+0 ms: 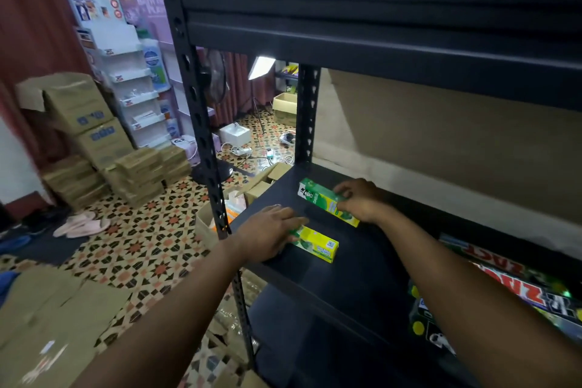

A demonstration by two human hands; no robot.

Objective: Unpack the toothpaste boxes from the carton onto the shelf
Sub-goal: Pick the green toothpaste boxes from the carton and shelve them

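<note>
The left hand (271, 235) lies palm down, its fingers fairly straight and spread over the left end of a green and yellow cardboard toothpaste box (318, 246). This box rests flat on the black metal shelf board (352, 274), near the front edge. The right hand (360, 201) reaches further in, with its fingers curled over the far edge and its thumb on the near side of a second green and yellow toothpaste box (316, 197), pinching it toward its right end. This second box lies at an angle on the same board, its white printed end pointing left toward the back corner. The two boxes are near each other but apart. The board's front left corner meets a black perforated upright post (201, 123). Just beyond the board's left end, an open brown cardboard carton (267, 178) stands on the floor with its flaps up. On the lower level at the right sit dark packs printed with red ZACT lettering (516, 290). The patterned tile floor (148, 239) spreads out to the left, with a pair of pink slippers (83, 224) lying on it. Flattened brown cardboard sheets (47, 318) lie in the near left corner. Further back, stacked brown cardboard boxes (94, 135) stand beside a white tiered display stand (132, 85), in front of a red curtain (31, 25).
</note>
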